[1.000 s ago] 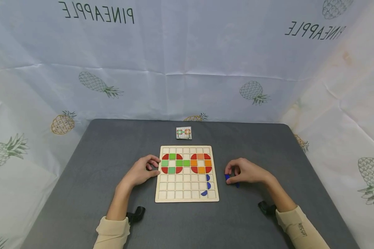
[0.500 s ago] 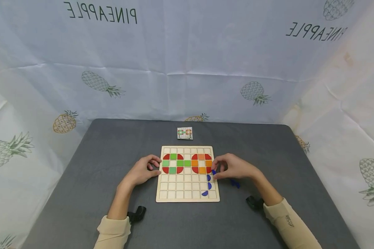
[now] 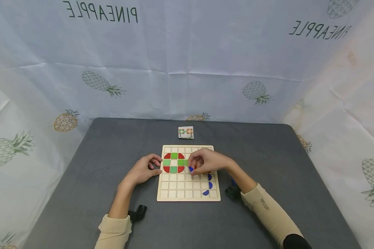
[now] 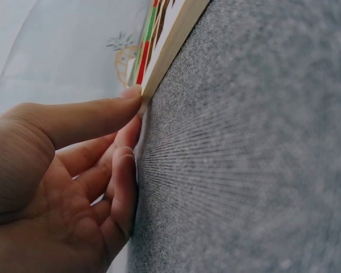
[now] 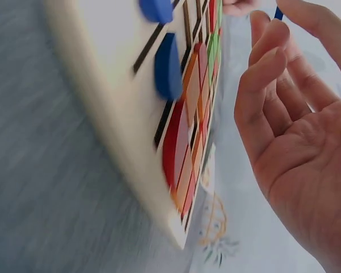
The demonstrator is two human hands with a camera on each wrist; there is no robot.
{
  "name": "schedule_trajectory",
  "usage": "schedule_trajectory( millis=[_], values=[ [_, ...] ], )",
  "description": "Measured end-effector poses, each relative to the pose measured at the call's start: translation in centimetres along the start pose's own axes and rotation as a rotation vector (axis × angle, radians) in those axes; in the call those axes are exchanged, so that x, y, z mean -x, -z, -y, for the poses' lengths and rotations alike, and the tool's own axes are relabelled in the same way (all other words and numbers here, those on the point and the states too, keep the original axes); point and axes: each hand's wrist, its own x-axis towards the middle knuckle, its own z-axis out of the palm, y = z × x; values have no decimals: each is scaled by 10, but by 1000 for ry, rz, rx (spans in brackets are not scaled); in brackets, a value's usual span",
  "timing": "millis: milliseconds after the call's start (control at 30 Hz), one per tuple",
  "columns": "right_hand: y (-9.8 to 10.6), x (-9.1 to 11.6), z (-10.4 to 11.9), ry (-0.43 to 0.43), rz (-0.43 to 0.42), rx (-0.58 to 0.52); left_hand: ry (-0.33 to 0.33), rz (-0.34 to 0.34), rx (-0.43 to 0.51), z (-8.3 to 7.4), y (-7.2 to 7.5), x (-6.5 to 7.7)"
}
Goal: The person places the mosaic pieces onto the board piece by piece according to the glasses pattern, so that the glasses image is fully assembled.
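Observation:
A wooden grid board (image 3: 172, 196) lies on the dark table, with red, green and orange pieces forming two rounded rings. My left hand (image 3: 142, 170) rests at the board's left edge; in the left wrist view its thumb (image 4: 96, 120) touches the edge. Over the board, my right hand (image 3: 212, 160) pinches a blue half-round piece (image 3: 191, 169) between thumb and fingertips. It hides most of the orange and red ring. Several blue half-round pieces (image 3: 210, 185) sit in the board's right columns; one blue piece (image 5: 168, 67) shows near the board's edge in the right wrist view.
A small pattern card (image 3: 186, 132) lies behind the board, showing a coloured grid. More blue (image 3: 233, 182) shows on the table beyond the right wrist, partly hidden by the arm. A pineapple-print cloth (image 3: 180, 93) hangs behind the table (image 3: 124, 135).
My right hand has carried the blue half-round piece leftward from the table at the board's right to over the board's middle. The left hand has stayed at the edge.

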Motion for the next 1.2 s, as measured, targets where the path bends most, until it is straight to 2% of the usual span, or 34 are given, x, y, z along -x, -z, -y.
schedule_trajectory(
  millis=[133,433,767,1067,1200],
  values=[
    [-5,-19,3,20,36,-40,3,3,6,0,0,0],
    [-16,-51,4,-11,120,-155,4,-2,7,0,0,0],
    [-27,-77,12,71,214,20,-1,-2,10,1,0,0],
    [-31,-85,20,49,215,93,-1,-2,5,2,1,0],
    [-32,-87,22,73,200,142,-8,-4,-4,4,1,-1]
  ],
)
